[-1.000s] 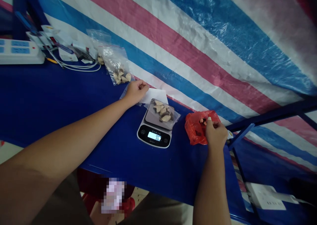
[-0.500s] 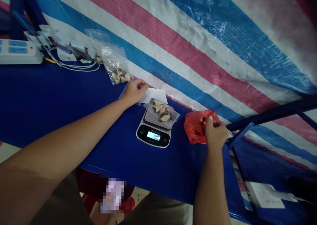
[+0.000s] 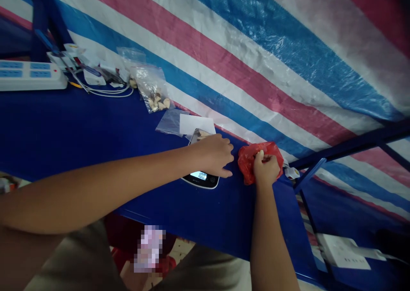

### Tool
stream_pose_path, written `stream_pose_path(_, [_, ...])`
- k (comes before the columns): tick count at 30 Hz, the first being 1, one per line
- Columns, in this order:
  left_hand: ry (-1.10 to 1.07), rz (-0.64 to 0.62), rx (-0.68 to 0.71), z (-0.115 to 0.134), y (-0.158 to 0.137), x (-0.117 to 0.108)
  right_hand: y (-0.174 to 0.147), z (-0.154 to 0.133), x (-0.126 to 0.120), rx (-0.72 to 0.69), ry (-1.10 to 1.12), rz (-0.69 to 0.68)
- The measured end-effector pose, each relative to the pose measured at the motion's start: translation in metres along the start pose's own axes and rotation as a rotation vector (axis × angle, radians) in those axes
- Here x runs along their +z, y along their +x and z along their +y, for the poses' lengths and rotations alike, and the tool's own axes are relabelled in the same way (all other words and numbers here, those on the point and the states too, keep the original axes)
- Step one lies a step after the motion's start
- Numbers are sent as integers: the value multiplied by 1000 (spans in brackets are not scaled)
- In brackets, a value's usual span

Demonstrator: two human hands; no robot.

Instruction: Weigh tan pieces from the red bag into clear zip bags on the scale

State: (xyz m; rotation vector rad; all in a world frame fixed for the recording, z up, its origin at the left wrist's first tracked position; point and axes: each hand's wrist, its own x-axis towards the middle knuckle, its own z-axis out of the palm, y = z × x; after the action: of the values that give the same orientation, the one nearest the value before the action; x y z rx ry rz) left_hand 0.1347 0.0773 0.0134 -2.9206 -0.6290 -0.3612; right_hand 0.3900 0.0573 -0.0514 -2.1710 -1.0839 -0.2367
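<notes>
My left hand (image 3: 214,155) reaches across the digital kitchen scale (image 3: 192,180), fingers apart and holding nothing. It covers most of the weighing plate. Some pale dried pieces (image 3: 202,133) show beyond the hand; the lit display appears to read 10.0. To the right, a crumpled red plastic bag (image 3: 246,165) lies on the table. Over the bag's mouth is my right hand (image 3: 267,170), thumb and fingers closed together. What they pinch, if anything, is hidden.
Behind the scale lie a white paper (image 3: 197,123) and a flat clear bag (image 3: 169,122). A zip bag of pale pieces (image 3: 156,101) leans on the striped tarp (image 3: 224,60). Cables (image 3: 109,92) and a power strip (image 3: 32,75) sit at left. A blue metal frame (image 3: 346,148) stands at right.
My left hand has moved right, from beside the white paper to over the scale, and its fingers have spread. My right hand has shifted left, over the red bag's mouth.
</notes>
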Motion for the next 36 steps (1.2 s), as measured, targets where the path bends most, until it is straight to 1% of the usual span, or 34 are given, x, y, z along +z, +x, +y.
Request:
stream_pose_path(2, [15,-79,-25,-1,6,-4,0,1,0,4,3,-7])
stream_pose_path(7, [58,-183,-59,2,16,-18,1,2,2,1,10,-20])
stream_pose_path(9, [89,-225,-53,1,17,-27,1,3,3,-4,11,-27])
stream_pose_path(10, [97,-228,-43,-3,17,-33,2,4,3,-2,9,-35])
stream_pose_path(12, [90,-194,-38,-14,15,-50,3,5,4,8,5,-60])
stream_pose_path(14, [59,-134,-83,-32,12,-73,3,6,4,21,5,-88])
stream_pose_path(17, [23,-100,-179,-64,6,-107,3,7,3,33,16,-109])
stream_pose_path(19, [-19,-104,-207,-87,2,-123,2,8,3,40,21,-118])
stream_pose_path(20, [-52,-103,-224,-99,-1,-128,2,8,3,43,22,-122])
stream_pose_path(22, [-106,-87,-287,-128,-7,-130,2,8,4,47,22,-129])
stream_pose_path(24, [-120,-49,-374,-162,-17,-125,3,9,4,46,19,-136])
stream_pose_path(25, [-108,-39,-429,-181,-24,-121,4,9,5,44,17,-140])
stream_pose_path(27, [-73,-62,-561,-219,-41,-113,4,9,5,39,9,-145])
stream_pose_path(28, [-54,-65,-621,-234,-51,-111,5,9,5,38,5,-145])
stream_pose_path(29, [-33,-29,-686,-244,-62,-109,5,9,5,37,0,-145])
stream_pose_path(30, [-6,62,-761,-247,-72,-109,5,8,5,36,-4,-144])
stream_pose_path(31, [12,184,-802,-243,-82,-108,4,8,5,35,-8,-144])
stream_pose_path(32, [24,288,-814,-230,-90,-107,4,8,4,33,-12,-146])
stream_pose_path(33, [23,366,-805,-208,-98,-105,4,7,4,30,-15,-149])
stream_pose_path(34, [-80,466,-767,-179,-105,-100,4,7,4,27,-18,-153])
stream_pose_path(36, [-366,535,-757,-110,-117,-80,4,8,4,22,-24,-165])
